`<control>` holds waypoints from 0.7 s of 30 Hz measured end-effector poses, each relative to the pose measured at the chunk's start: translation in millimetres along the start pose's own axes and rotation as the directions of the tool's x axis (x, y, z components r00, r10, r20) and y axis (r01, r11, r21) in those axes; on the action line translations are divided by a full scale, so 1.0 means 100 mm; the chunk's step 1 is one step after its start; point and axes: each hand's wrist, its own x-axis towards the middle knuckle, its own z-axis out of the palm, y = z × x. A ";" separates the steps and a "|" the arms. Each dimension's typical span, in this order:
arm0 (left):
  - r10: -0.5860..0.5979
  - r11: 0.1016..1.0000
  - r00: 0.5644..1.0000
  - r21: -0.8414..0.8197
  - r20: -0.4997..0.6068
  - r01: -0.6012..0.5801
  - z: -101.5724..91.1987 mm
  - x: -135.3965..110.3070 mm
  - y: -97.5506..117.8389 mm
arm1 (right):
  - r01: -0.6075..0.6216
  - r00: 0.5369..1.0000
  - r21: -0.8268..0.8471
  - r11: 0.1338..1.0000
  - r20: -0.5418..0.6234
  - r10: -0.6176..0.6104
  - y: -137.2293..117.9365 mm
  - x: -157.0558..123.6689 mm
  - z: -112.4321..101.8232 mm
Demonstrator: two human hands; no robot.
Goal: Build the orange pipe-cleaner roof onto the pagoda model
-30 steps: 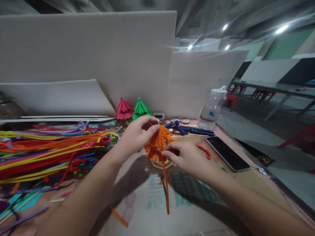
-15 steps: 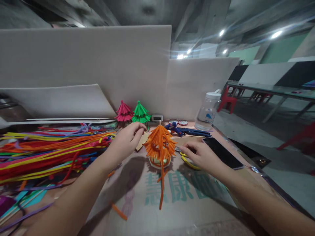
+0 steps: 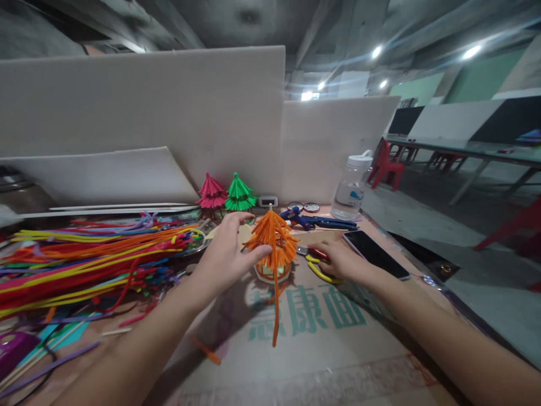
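An orange pipe-cleaner pavilion (image 3: 276,239) with a layered roof stands in front of me, a long orange strand (image 3: 275,316) hanging down from it. My left hand (image 3: 228,254) is at its left side, fingers and thumb apart, the thumb overlapping the roof's edge; whether it touches is unclear. To the right, my right hand (image 3: 340,259) has its fingers closed at the red handle of a hand tool (image 3: 323,275) with yellow on its grips and a metal tip, lying on the table. Its exact kind is partly hidden by my fingers.
Pink (image 3: 211,192) and green (image 3: 240,193) small pavilions stand at the back. Many coloured pipe cleaners (image 3: 97,259) lie left. A glue gun (image 3: 296,217), blue-handled tool (image 3: 333,224), water bottle (image 3: 350,186) and phone (image 3: 375,254) are right. White boards (image 3: 143,107) rise behind.
My left hand has moved toward the orange pavilion and spread its thumb and fingers. My right hand has shifted slightly left, onto the tool, and a red handle now shows at its fingertips.
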 end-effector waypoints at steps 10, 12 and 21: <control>0.314 0.917 0.946 0.284 -0.079 -0.281 0.21 -0.16 0.14 | -0.108 0.994 0.019 0.994 -0.010 0.108 -0.03 -0.17 -0.08; 0.304 0.918 0.950 0.286 -0.066 -0.274 0.25 -0.17 0.14 | -0.150 0.988 0.034 0.988 -0.027 0.151 0.02 -0.20 -0.13; 0.056 0.993 0.997 -0.106 -0.044 -0.060 0.17 0.01 -0.02 | -0.166 0.985 0.048 0.985 -0.034 0.167 0.14 -0.13 -0.06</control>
